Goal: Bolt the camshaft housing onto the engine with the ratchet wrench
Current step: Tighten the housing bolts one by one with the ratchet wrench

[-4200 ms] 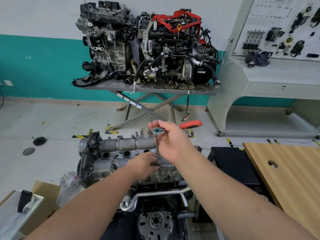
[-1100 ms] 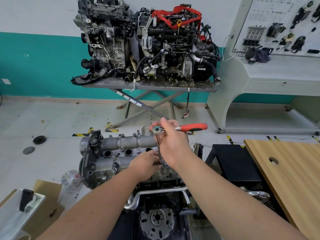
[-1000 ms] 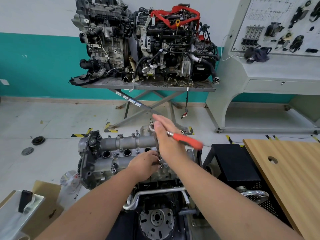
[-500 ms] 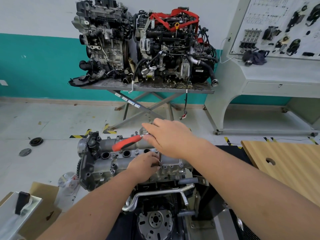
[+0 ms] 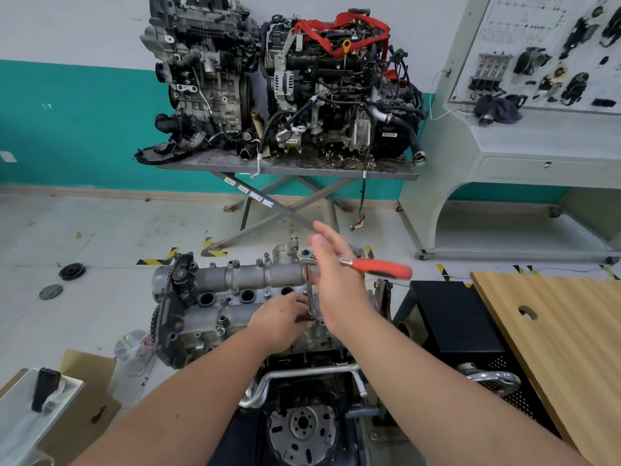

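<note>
Left hand pinches the foot of the ratchet's extension bar, its fingers curled round the socket where it meets the camshaft housing. Right hand is held flat and upright, fingers straight and blurred, its palm against the steel shank of the ratchet just beside the head; it grips nothing. That head sits at the top of the upright bar, and the orange handle sticks out to the right, nearly level.

Grey and ribbed, the housing lies lengthwise on top of the engine, with a row of round plug holes along its near side and small bolt heads dotted along its edges. Below it the engine shows a bent metal pipe and a round flywheel.

To the right stands a wooden worktop with a round hole in it, and a black crate sits between it and the engine. Against the green and white wall, two more engines rest on a steel stand. A pale panel hung with parts is at the far right. A cardboard box lies on the floor at lower left, and two dark discs lie farther off.
</note>
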`<state>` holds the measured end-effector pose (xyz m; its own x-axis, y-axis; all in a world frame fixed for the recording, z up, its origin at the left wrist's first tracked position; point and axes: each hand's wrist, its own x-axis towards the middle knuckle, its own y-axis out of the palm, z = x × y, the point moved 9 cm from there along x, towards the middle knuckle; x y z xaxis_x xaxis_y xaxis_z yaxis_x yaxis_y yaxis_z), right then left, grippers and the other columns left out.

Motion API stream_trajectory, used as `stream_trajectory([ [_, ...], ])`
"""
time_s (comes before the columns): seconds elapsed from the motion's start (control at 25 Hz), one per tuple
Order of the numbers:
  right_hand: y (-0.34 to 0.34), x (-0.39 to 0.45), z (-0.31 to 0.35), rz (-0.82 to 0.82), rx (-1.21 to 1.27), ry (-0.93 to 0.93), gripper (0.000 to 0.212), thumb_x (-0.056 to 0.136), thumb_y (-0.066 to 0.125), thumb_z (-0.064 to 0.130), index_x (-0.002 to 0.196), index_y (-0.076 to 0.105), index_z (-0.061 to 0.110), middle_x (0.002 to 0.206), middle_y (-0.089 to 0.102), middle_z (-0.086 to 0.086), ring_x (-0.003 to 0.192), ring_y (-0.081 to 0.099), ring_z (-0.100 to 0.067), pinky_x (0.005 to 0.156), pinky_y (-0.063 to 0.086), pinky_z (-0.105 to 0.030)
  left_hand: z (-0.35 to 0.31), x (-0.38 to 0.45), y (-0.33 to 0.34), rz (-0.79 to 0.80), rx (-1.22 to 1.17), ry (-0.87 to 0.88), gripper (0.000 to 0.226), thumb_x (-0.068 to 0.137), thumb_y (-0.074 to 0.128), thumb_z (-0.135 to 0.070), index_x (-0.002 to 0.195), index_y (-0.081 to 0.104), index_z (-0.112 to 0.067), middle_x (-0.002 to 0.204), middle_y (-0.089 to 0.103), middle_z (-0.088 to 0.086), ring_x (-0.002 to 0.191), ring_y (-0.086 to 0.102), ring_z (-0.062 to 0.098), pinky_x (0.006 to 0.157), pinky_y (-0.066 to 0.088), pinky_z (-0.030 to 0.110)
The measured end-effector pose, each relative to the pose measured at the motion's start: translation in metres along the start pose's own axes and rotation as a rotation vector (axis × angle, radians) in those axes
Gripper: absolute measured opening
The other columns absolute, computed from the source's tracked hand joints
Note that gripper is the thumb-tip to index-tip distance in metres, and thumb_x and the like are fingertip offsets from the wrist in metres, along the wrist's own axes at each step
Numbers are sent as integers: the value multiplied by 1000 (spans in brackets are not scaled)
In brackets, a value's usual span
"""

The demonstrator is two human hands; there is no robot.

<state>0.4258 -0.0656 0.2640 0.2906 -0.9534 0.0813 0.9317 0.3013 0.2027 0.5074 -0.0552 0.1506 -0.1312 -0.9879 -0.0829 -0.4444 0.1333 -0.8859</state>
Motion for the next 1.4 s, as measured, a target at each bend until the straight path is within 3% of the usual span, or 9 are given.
stream_trajectory([
  [0.2, 25, -16, 45, 84, -995, -851, 35, 83, 58, -7, 111, 74, 8, 130, 64, -11, 119, 56, -34, 94, 50, -45, 1, -2, 0, -59, -88, -16, 22, 93, 60, -24, 113, 62, -14, 104, 66, -5, 101, 63, 18, 89, 52, 38],
  [0.48, 39, -7, 50, 323, -1561, -729, 53, 96, 24, 44, 131, 54, 19, 104, 59, -1, 86, 54, -24, 70, 33, -34, 7, 2, 5, 11, 6, -57, 24, 97, 57, -32, 115, 70, -23, 121, 56, -12, 112, 56, 20, 96, 47, 40],
  [0.64, 46, 13, 49, 463, -1670, -506, 39, 106, 24, 43, 101, 56, 20, 85, 53, 4, 72, 49, -18, 58, 32, -32, 9, 3, 7, 2, -13, -57, 22, 97, 59, -34, 110, 73, -24, 125, 51, -17, 111, 54, 15, 98, 44, 37],
  [0.72, 34, 25, 41, 429, -1345, -153, 33, 104, 37, 30, 85, 55, 12, 76, 64, -4, 63, 58, -15, 54, 39, -32, 9, 2, 6, -16, -29, -46, 21, 96, 61, -34, 109, 74, -24, 126, 51, -19, 111, 54, 14, 96, 44, 35],
  [0.84, 22, 12, 6, 258, -234, 364, 20, 99, 48, 11, 88, 59, 0, 83, 72, -17, 76, 68, -20, 70, 53, -35, 9, 2, 5, -26, -34, -42, 21, 95, 61, -33, 110, 74, -25, 130, 51, -19, 114, 54, 13, 95, 44, 35],
  [1.0, 3, 8, -15, -17, 443, 306, 18, 100, 57, 18, 82, 51, 15, 82, 59, -13, 84, 56, -22, 76, 50, -38, 7, 2, 4, -36, -26, -17, 23, 95, 61, -29, 111, 74, -19, 133, 53, -13, 117, 54, 17, 95, 45, 36],
  [1.12, -7, 4, 8, 11, -248, -151, 14, 99, 54, 38, 104, 67, 42, 119, 62, 4, 109, 59, -9, 98, 51, -39, 7, 3, 4, -39, -11, -9, 22, 95, 62, -28, 110, 74, -18, 128, 56, -12, 113, 56, 17, 94, 47, 38],
  [1.24, 17, -13, 46, 83, -922, -816, 27, 89, 63, 6, 111, 74, 18, 125, 66, -5, 117, 59, -25, 93, 50, -39, 7, 3, 6, -39, -82, -16, 28, 93, 64, -22, 120, 67, -14, 124, 60, -9, 110, 59, 17, 94, 49, 40],
  [1.4, 43, -2, 47, 246, -1551, -782, 23, 91, 48, 16, 108, 63, 13, 98, 59, -5, 88, 56, -28, 72, 38, -37, 8, 4, 6, -21, -19, -47, 23, 96, 60, -31, 114, 71, -22, 122, 54, -13, 110, 55, 14, 92, 46, 32],
])
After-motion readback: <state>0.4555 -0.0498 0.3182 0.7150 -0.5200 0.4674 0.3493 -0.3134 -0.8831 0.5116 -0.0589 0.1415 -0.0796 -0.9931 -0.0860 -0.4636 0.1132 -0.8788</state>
